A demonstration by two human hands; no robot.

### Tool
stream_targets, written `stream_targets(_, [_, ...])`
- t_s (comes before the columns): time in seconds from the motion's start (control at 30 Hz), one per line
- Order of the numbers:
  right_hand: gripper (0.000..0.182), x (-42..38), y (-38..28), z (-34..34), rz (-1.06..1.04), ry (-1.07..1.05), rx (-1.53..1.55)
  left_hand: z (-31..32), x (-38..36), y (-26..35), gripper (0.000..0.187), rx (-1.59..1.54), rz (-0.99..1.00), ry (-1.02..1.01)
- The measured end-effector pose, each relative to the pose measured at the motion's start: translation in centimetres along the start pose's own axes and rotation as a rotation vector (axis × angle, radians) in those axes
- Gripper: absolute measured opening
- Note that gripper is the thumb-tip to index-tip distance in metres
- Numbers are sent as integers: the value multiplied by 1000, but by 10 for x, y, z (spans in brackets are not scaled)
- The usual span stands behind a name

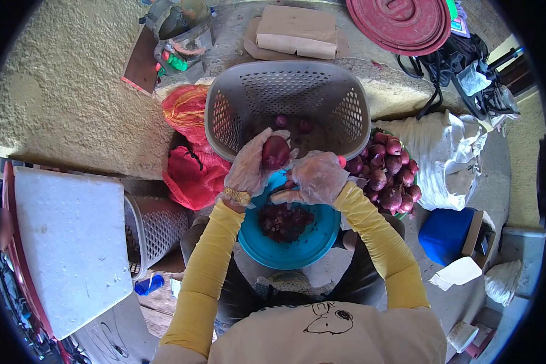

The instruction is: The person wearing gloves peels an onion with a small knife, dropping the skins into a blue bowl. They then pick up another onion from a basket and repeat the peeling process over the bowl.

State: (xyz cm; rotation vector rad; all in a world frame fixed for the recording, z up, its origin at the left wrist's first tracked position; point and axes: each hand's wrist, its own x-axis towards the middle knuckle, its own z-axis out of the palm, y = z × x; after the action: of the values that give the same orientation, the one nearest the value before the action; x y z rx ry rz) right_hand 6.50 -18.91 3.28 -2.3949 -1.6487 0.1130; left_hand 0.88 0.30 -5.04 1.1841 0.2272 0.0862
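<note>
My left hand [249, 167], in a clear plastic glove, grips a red onion [275, 151] above a blue bowl [297, 249] that holds dark onion peelings. My right hand [315, 179], gloved too, is curled just right of the onion around something small; I cannot make out what. Both hands hover in front of a grey plastic basket [230, 103] with two peeled onions on its bottom. A pile of red onions [385, 173] lies right of my right hand.
Red mesh sacks [191, 164] lie left of the basket. A white foam slab [67, 242] covers a perforated bin [158, 224] at left. A white sack [449, 151], a blue container [446, 233] and a red lid [400, 21] are at right and back.
</note>
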Motion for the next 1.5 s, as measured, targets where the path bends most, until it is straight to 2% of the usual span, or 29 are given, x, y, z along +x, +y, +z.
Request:
stream_targets(0.07, [69,1,0,-1,-8,-11,21,0,1,-2,45,-224,-91,83])
stream_targets(0.1, [70,1,1,-1,-14,-23,41,4,-3,11,45,-224,-91,83])
stream_targets(0.17, [71,0,1,-1,6,7,60,17,-15,53,45,-599,-344,-1])
stream_targets(0.3, [71,2,5,-1,53,52,124,13,-12,45,46,-633,-345,-59])
stream_targets(0.37, [71,3,6,-14,98,-17,146,17,-14,45,45,-471,-236,-40])
stream_targets(0.43, [72,4,8,-14,139,-85,168,19,-13,47,44,-540,-259,-29])
stream_targets(0.5, [72,2,14,-4,223,286,195,20,-14,50,43,-609,-283,-22])
stream_targets(0.6, [73,1,17,-5,308,291,231,20,-21,46,44,-599,-209,-76])
stream_targets(0.67, [74,1,16,-13,322,207,219,17,-24,32,62,234,291,-149])
stream_targets(0.7, [78,1,15,-16,333,123,206,20,-25,35,62,234,291,-149])
stream_targets(0.8, [77,2,14,-14,370,91,272,23,-26,38,70,177,301,-135])
stream_targets(0.93, [75,2,16,-6,336,120,274,17,-23,33,65,325,326,-137])
stream_targets(1.0, [66,4,12,-5,290,283,433,19,-24,35,62,368,324,-124])
stream_targets(1.07, [64,5,11,-5,292,273,450,23,-25,38,48,429,430,-99])
stream_targets(1.1, [63,6,11,-6,293,264,467,22,-24,36,48,429,430,-98])
stream_targets(1.17, [61,6,12,-5,295,248,494,16,-17,27,36,227,222,-60])
stream_targets(1.2, [59,7,12,-4,297,231,521,14,-12,18,36,227,222,-60])
stream_targets(1.23, [59,7,13,-1,297,231,521,15,-6,10,36,92,199,-13])
stream_targets(1.27, [57,6,15,5,260,224,444,14,-3,2,38,-44,175,34])
stream_targets(1.3, [56,6,16,7,223,216,366,16,-6,11,38,-44,175,33])
stream_targets(1.37, [58,4,18,6,201,181,334,24,-15,37,43,-570,-44,-92])
stream_targets(1.4, [60,4,18,5,178,146,301,21,-14,31,43,-570,-44,-92])
stream_targets(1.47, [63,4,16,2,218,208,293,12,-11,15,36,67,202,30])
stream_targets(1.5, [67,5,15,1,259,269,284,12,-13,17,36,67,202,30])
